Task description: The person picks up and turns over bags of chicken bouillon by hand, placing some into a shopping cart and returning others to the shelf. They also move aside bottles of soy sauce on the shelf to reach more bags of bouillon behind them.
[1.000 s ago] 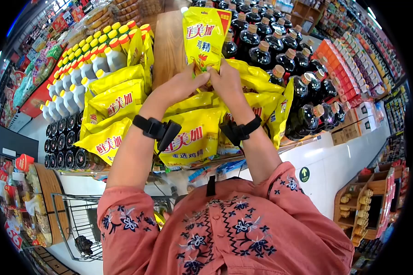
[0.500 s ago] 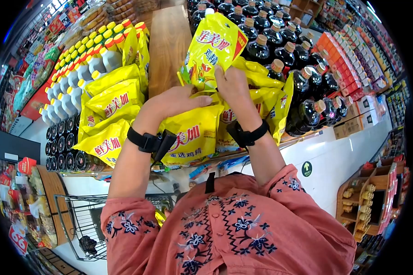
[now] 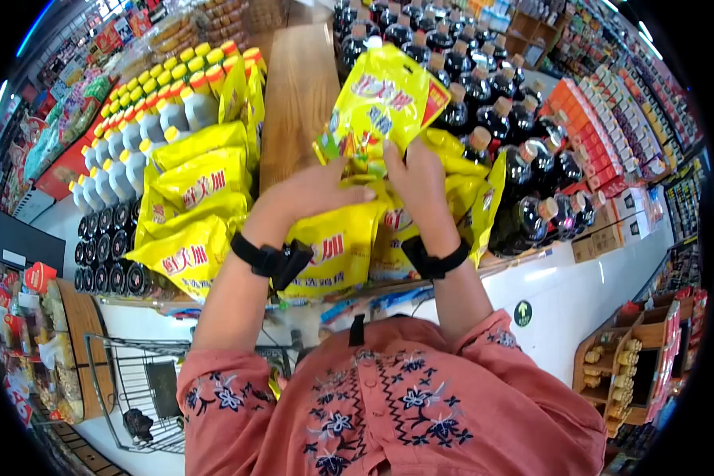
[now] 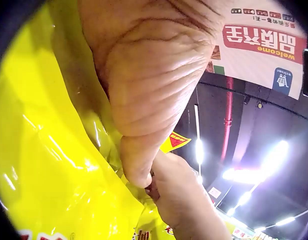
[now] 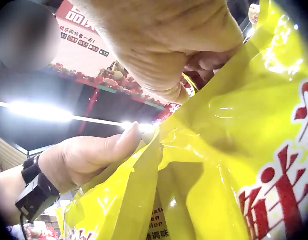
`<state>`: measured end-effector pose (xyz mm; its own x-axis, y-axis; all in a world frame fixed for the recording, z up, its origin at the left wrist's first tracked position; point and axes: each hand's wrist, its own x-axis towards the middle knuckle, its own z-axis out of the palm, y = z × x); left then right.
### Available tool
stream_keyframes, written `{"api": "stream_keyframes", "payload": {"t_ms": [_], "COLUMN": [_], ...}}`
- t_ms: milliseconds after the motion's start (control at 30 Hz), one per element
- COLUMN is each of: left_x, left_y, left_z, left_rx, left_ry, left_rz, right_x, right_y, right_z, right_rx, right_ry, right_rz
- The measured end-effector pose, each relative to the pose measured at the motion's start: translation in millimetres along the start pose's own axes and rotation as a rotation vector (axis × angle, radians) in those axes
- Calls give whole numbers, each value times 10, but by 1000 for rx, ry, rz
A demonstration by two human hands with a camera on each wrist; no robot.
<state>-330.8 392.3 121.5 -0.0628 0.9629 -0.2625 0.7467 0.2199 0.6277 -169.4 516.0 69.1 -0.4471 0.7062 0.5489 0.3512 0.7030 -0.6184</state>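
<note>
"Where's the yellow pouch (image 3: 381, 99), and what has hold of it?"

"Upper middle of the frame, white cap (image 3: 374, 42) uppermost, its top leaning toward the right. My right hand (image 3: 419, 186), just right of centre, pinches it low down, thumb laid on the front and fingers tucked behind."

"And your left hand (image 3: 305, 194)?"

"Left of centre, over the yellow bags (image 3: 325, 250). The thumb is stretched out, but the fingers go out of sight, so I can't tell whether they grip anything."

"What would make this step go well?"

"I take it as steadying the pouch over the row. I'd keep my pinch firm without squeezing, since film this soft probably folds easily. My left is best used holding bag edges off the pouch's bottom, where they could snag. I'd also keep its top corner off the dark bottles (image 3: 525, 222) filling the upper right; a careless swing might knock one."
</note>
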Motion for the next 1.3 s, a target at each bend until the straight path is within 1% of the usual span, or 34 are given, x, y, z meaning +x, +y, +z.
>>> {"api": "stream_keyframes", "payload": {"t_ms": [67, 167, 200, 300, 400, 500, 533, 600, 667, 700, 733, 833, 867, 900, 933, 967, 1033, 1067, 1100, 1133, 1167, 1200, 1233, 1267, 1300], "left_x": [46, -113, -129, -227, -397, -556, -628, -804, -979, -1067, -1146, -1360, -1464, -1559, -1652, -1743, -1950, -2049, -2160, -2257, -2368, -2483, -2609, -2716, -2851], "left_y": [-65, 82, 78, 73, 122, 55, 53, 79, 25, 3, 0, -187, -224, -293, -372, -445, -529, -623, -722, -792, -893, -945, -993, -1090, -1186], "left_z": [23, -61, -45, -3, 39, 187, 226, 291, 390, 440, 490, 675, 726, 781, 837, 891, 972, 1015, 1057, 1080, 1118, 1130, 1146, 1186, 1224], "left_rx": [14, -76, -25, -132, -196, -358, -395, -473, -465, -460, -474, -591, -612, -639, -667, -696, -680, -680, -676, -664, -609, -583, -553, -602, -545], "left_ry": [42, 99, 140, 272, 448, 579, 625, 713, 841, 908, 969, 1051, 1053, 1081, 1109, 1139, 1250, 1290, 1332, 1386, 1432, 1476, 1518, 1589, 1637], "left_rz": [21, 71, -6, 28, 51, 108, 134, 187, 210, 221, 219, 193, 140, 130, 118, 106, -26, -44, -66, -95, -147, -183, -232, -287, -335], "right_x": [29, 6, -1, -9, -11, 46, 57, 91, 123, 120, 118, 145, 142, 120, 110, 105, 94, 91, 109, 113, 79, 82, 60, 58, 36], "right_y": [14, -40, -42, -105, -128, -26, -42, -109, -99, -96, -97, -27, -18, -40, -73, -116, -149, -93, -41, -172, -214, -447, -668, -800, -996], "right_z": [-1, -36, -38, -88, -86, -29, -37, -101, -98, -86, -71, 0, 14, 8, -57, -102, -140, -151, -150, -222, -341, -433, -482, -553, -487], "right_rx": [34, 59, 95, 124, 178, 272, 367, 335, 311, 313, 317, 323, 350, 376, 315, 300, 274, 342, 344, 297, -58, 107, 111, 132, 436], "right_ry": [12, -4, 25, 45, 64, 82, 101, 67, 41, 60, 79, 110, 117, 121, 62, 95, 156, 170, 227, 269, 313, 319, 365, 351, 366], "right_rz": [-12, 59, 53, 127, 117, 124, 125, 153, 158, 150, 139, 128, 124, 123, 216, 188, 132, 73, -42, -120, -138, -139, -230, -307, -317]}}
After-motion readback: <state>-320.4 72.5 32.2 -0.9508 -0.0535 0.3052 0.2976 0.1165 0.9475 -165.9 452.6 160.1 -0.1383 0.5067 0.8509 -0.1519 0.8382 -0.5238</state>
